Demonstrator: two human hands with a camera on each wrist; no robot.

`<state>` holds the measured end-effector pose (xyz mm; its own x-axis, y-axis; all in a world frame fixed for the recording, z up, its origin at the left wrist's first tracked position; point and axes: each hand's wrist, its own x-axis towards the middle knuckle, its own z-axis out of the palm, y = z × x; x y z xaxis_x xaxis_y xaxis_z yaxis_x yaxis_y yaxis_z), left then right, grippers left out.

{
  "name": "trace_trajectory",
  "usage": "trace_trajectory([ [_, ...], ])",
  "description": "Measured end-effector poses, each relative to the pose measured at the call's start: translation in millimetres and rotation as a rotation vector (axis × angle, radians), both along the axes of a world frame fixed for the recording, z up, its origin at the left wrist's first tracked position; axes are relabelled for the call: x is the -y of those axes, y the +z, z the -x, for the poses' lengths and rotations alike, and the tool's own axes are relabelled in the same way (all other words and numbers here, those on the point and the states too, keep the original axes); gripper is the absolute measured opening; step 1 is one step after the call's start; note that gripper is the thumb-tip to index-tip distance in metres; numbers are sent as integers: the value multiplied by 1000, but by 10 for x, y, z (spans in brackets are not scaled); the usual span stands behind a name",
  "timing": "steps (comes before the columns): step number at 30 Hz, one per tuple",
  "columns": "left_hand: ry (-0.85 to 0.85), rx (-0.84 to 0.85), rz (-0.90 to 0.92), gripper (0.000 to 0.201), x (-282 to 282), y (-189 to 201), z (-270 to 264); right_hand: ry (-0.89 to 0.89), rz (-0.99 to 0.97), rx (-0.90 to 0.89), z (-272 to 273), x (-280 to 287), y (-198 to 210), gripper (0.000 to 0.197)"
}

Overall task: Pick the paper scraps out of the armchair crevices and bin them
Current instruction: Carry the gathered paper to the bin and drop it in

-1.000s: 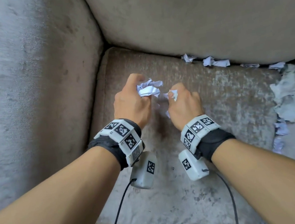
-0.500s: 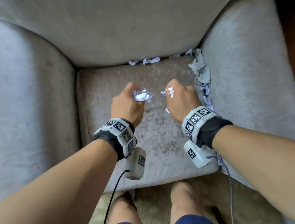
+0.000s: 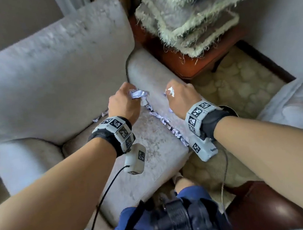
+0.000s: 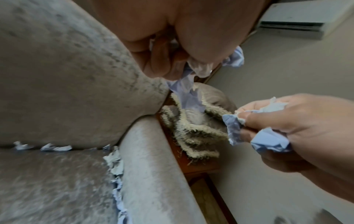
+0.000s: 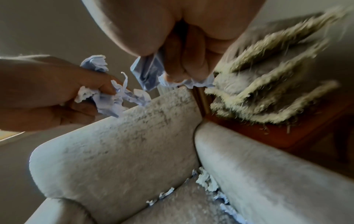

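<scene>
1. The paper scraps (image 3: 164, 122) are torn, crumpled bits of pale sheet; I judge them feather-light, soft and easy to tear further. They are best pinched by an exposed edge or gathered into a loose wad, not dug at (a small one could slip deeper).
2. Many remain wedged in the armchair's (image 3: 49, 70) crevices: a line along the seat's edge against the arm at 3 o'clock, a few under the backrest at 12.
3. The left hand (image 3: 121, 104) is clenched around a wad of scraps (image 3: 138, 94), ends poking out past the fingers.
4. The right hand (image 3: 180, 97) grips a smaller wad (image 3: 170, 91), held over the arm.
5. No bin appears in any view, so what it holds cannot be told.
6. Beyond the arm, at 1 o'clock, fringed cushions (image 3: 192, 18) are stacked on a wooden side worktop (image 3: 188, 66).
</scene>
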<state>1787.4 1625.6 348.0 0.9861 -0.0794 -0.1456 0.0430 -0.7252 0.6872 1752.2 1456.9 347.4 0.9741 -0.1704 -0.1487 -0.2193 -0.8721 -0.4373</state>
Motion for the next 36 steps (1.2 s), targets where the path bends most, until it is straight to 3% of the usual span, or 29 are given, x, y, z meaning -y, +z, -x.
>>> trace_trajectory([
  [6,-146,68,22,17,790,546,77,-110,22,45,277,735,480,22],
  [13,-263,83,20,17,1916,486,93,-241,-43,69,416,1747,354,8],
  [26,-341,-210,-123,27,4461,-760,-105,-354,-22,-129,366,4139,-1049,15],
  [36,-366,-365,-144,24,5589,-2087,-154,-531,-134,-241,448,5246,-2542,18],
])
